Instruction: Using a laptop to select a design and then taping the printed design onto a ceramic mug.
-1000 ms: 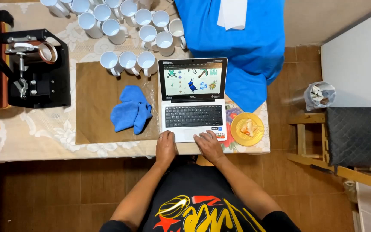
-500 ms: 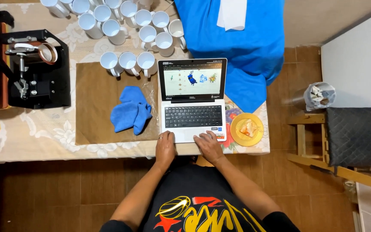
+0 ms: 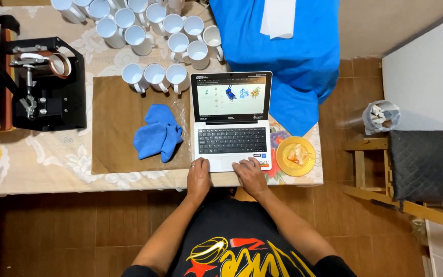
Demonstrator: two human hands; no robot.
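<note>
Desk [image 3: 37, 164]: open laptop [image 3: 232, 120] at near edge, centre-right. Blue cloth [image 3: 158, 133] just left of it on brown mat [image 3: 114, 123]. Left hand [image 3: 199, 177] and right hand [image 3: 249, 174] rest flat on laptop's palm rest, grip loose, holding nothing.

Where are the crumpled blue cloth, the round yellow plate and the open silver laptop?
crumpled blue cloth [image 3: 158, 134], head view, middle of its folds.
round yellow plate [image 3: 283, 163], head view, bare left rim.
open silver laptop [image 3: 230, 140], head view, centre of the keyboard.
</note>
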